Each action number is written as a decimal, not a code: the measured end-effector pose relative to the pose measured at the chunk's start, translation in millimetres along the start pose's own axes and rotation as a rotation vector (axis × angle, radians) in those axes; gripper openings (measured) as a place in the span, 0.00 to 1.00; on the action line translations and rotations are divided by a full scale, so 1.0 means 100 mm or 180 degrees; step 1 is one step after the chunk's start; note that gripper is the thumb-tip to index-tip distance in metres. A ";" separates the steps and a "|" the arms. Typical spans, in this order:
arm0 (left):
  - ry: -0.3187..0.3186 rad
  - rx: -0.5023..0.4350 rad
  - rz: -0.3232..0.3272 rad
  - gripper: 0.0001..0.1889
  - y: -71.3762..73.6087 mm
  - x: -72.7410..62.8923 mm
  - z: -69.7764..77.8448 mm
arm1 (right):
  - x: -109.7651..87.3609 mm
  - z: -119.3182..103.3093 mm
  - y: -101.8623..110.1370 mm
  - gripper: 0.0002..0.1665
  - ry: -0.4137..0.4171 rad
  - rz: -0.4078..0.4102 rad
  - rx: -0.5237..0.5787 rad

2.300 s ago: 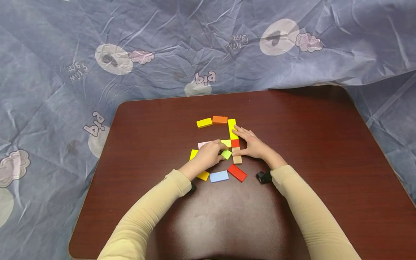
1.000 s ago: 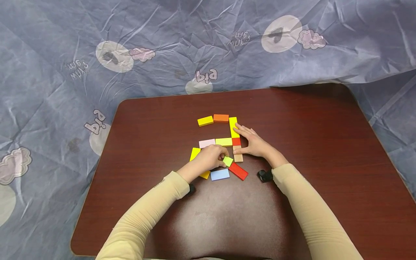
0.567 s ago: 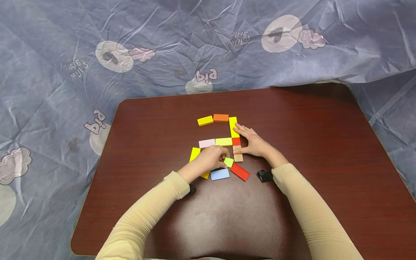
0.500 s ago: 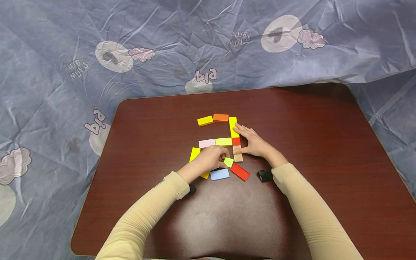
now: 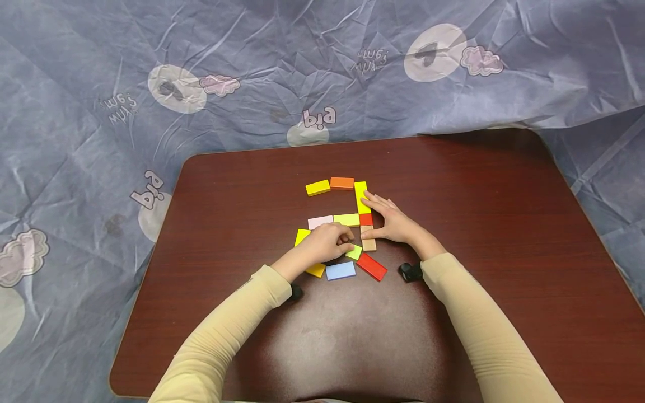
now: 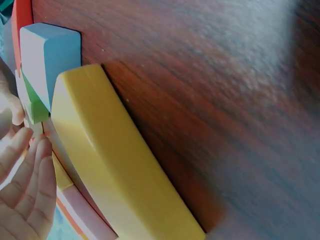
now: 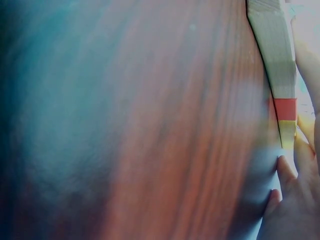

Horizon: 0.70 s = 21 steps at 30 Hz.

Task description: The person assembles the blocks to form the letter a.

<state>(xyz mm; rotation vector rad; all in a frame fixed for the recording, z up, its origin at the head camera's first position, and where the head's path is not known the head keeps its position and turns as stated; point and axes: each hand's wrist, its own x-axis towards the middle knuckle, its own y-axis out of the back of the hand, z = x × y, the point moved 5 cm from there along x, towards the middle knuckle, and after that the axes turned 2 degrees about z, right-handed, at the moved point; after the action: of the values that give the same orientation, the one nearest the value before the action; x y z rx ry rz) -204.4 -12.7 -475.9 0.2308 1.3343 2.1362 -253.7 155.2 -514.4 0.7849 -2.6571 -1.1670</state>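
Note:
In the head view, my left hand (image 5: 326, 243) is over the middle of the block layout. Its thumb tip touches or nearly touches a small lime-green block (image 5: 355, 253), while its other fingers stand off that block, loosely bent. The green block lies against the upper end of a red block (image 5: 372, 267). My right hand (image 5: 395, 223) spreads its fingers along the right column: fingertips at the long yellow block (image 5: 361, 196), thumb at the plain wooden blocks (image 5: 369, 244). A small red block (image 5: 365, 219) sits between them. The left hand partly hides a yellow block (image 5: 302, 235).
A blue block (image 5: 340, 271) and an orange-yellow block (image 6: 115, 150) lie on the near side. Pink (image 5: 320, 222) and pale yellow (image 5: 346, 220) blocks form a middle row. Yellow (image 5: 317, 188) and orange (image 5: 342, 183) blocks lie farther back. A patterned cloth (image 5: 252, 73) hangs behind the table (image 5: 478, 212).
The left hand brought the green block nearer to me, beside the red block, which shifted slightly right. Now its fingers have loosened from the green block. The right hand stays in place.

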 end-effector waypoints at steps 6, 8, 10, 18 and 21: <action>0.0178 -0.0053 0.0057 0.14 0.01 0.03 0.05 | -0.01 0.00 0.00 0.56 -0.0003 0.0011 0.0033; 0.0233 -0.0026 0.0053 0.15 0.01 0.04 0.07 | -0.01 0.00 0.01 0.54 -0.0020 0.0014 0.0037; 0.0301 0.0006 0.0059 0.16 0.00 0.05 0.09 | -0.01 0.00 0.01 0.50 -0.0058 0.0015 0.0021; 0.0649 0.0021 0.0145 0.20 -0.07 0.07 0.12 | -0.02 -0.06 0.06 0.44 -0.0125 0.0075 -0.0070; 0.0737 0.0070 0.0202 0.22 -0.10 0.07 0.16 | -0.02 -0.07 0.09 0.44 -0.0169 0.0132 -0.0098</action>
<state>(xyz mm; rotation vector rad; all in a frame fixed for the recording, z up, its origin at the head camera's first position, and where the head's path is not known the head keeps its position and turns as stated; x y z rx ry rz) -199.2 6.8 -478.5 0.0350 1.4983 2.2563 -253.4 156.5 -502.6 0.6999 -2.6773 -1.2321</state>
